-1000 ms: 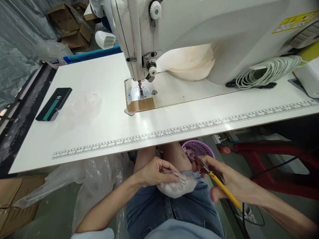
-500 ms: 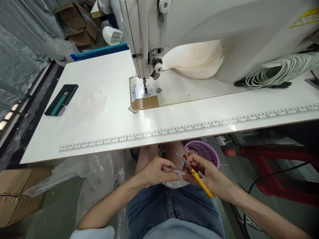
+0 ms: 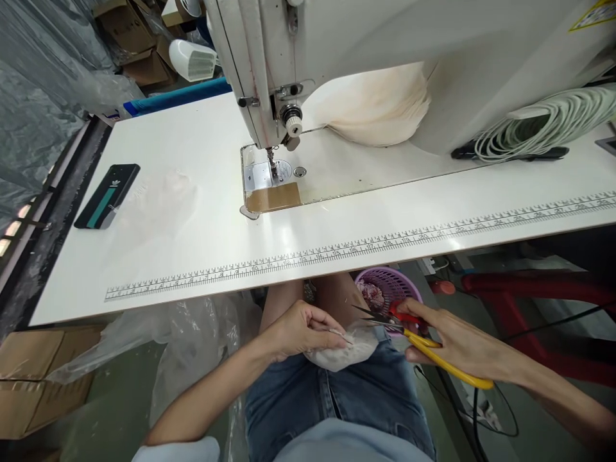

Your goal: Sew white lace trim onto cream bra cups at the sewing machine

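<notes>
Low over the lap, my left hand pinches the edge of a pale, sheer piece of fabric, thumb against fingers. The fabric hangs loosely below and to the right of those fingertips. To its right, my right hand grips scissors with one red and one yellow handle. The scissor blades are parted and point left, close to the fabric's upper right edge; whether they touch it I cannot tell. Above both hands runs the front edge of a white sewing table with a printed ruler strip.
An industrial sewing machine stands on the table, with cream fabric pieces under its arm. A coil of pale cord lies right; a dark phone-like object lies left. A purple basket with scraps sits below the table.
My right hand has moved right, away from my left, and the scissors now point left with blades apart. More of the fabric shows beneath my left hand. The view has shifted slightly.
</notes>
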A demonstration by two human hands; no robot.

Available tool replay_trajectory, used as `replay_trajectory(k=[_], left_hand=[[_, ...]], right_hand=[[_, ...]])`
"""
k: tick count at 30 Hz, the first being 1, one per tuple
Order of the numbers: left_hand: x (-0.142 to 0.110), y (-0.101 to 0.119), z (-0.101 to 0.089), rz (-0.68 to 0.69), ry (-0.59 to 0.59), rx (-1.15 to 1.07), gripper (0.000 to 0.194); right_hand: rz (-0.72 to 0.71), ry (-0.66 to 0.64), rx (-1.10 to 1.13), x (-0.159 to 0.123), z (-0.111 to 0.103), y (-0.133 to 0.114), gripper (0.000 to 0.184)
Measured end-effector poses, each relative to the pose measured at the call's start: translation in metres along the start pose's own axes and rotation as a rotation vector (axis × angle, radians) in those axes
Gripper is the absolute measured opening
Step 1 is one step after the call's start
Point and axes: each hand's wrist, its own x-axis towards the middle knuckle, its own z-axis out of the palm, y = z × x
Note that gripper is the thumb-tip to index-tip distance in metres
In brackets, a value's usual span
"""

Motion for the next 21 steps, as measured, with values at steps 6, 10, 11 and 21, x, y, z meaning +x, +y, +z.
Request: replay_trajectory(k=[6, 10, 11, 21], left_hand=[[0.004, -0.002, 0.001, -0.020, 0.035, 0.043, 0.043], [0.005, 0.000, 0.003, -0.020, 0.056, 0.056, 0.041], [0.005, 0.001, 0.004, -0.016, 0.060, 0.064, 0.041], [0.006, -0.001, 0.007, -0.014, 0.123, 0.032, 0.043]], right_hand=[[-0.037, -0.092, 0.018, -0.007, 0.000, -0.010, 0.042], [-0.056, -0.078, 0.022, -0.007, 0.000, -0.017, 0.040], [-0.058, -0.080, 0.016, -0.007, 0.000, -0.018, 0.038], [-0.073, -0.124, -0.060, -0.005, 0.004, -0.017, 0.026]])
